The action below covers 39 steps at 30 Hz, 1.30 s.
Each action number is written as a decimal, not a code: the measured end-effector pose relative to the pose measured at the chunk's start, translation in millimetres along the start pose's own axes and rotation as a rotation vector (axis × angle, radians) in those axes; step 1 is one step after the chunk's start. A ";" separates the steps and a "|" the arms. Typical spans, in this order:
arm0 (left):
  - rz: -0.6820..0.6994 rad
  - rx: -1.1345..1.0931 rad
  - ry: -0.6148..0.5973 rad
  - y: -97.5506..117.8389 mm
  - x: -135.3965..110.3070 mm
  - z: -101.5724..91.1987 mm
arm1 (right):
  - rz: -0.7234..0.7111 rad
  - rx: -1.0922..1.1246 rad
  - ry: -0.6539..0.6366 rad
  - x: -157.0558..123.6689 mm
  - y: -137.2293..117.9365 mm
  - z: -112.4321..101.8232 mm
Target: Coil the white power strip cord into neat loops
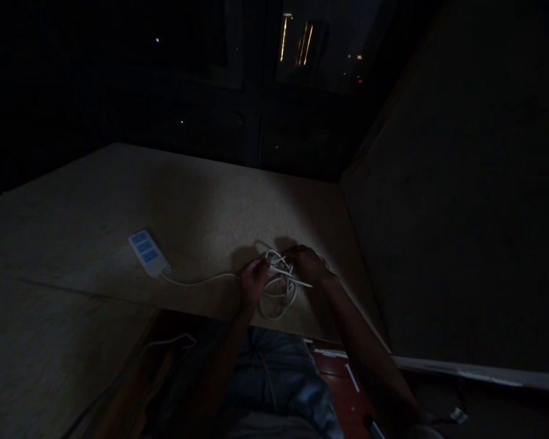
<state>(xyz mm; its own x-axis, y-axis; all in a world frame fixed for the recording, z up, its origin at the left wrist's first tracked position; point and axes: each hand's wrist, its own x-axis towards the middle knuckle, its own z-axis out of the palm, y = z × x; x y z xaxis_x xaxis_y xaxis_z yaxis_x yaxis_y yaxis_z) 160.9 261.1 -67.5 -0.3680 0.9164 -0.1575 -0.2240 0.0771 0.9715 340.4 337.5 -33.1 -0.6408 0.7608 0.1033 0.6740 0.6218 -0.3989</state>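
Note:
A white power strip [149, 253] with blue sockets lies on a dim wooden board [201, 207]. Its white cable [201, 280] runs right into a loose coil [279, 292] near the board's front edge. My left hand [253, 281] is closed on the cable at the coil's left side. My right hand [307, 263] is closed on the coil's loops at its right side. Both hands sit close together over the coil.
The room is very dark. A second board [50, 353] lies lower at the left. A dark wall panel [462, 213] rises at the right. A window [302, 49] with distant lights is at the back. My legs [274, 378] show below the board's edge.

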 end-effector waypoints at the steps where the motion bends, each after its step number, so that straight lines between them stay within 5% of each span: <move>1: -0.006 -0.005 -0.004 0.5 -0.6 -1.1 | -0.004 -0.013 -0.058 6.0 4.1 -1.5; 3: -0.019 -0.016 -0.014 2.0 -2.1 -2.9 | -0.002 0.012 -0.097 11.4 12.2 -3.6; 5: -0.025 -0.034 -0.021 3.6 -3.2 -3.5 | -0.002 0.115 -0.006 9.7 18.7 -2.8; 8: -0.034 -0.070 -0.026 5.1 -2.6 -2.6 | 0.078 0.434 0.359 0.3 25.5 4.1; 12: -0.059 -0.086 -0.030 3.5 3.6 -0.3 | 0.385 1.091 0.916 -13.1 37.1 9.9; 15: -0.044 -0.046 -0.036 -1.7 10.5 0.6 | 0.522 1.473 1.072 -24.1 50.1 6.1; 21: 0.161 0.241 -0.278 -9.9 11.8 -13.0 | 0.705 1.565 0.992 -53.0 65.5 15.6; 25: 0.439 0.623 -0.612 1.2 0.4 -39.3 | 0.681 1.393 0.840 -66.4 67.7 29.9; 28: 0.557 0.846 -0.748 12.5 -4.8 -57.5 | 0.679 1.155 0.761 -69.9 66.5 31.9; 33: 0.595 1.082 -0.755 16.2 -0.1 -66.6 | 0.660 0.936 0.665 -71.0 58.0 25.2; 39: 0.710 1.186 -0.495 24.9 13.3 -64.3 | 0.683 0.897 0.699 -82.9 61.2 19.6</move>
<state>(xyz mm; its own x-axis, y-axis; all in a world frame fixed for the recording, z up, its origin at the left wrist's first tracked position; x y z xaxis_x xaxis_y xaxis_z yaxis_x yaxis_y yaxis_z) 92.4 250.0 -56.8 0.3127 0.9183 0.2426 0.8144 -0.3907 0.4290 427.6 308.9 -84.0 0.2324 0.9724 -0.0209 0.1355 -0.0537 -0.9893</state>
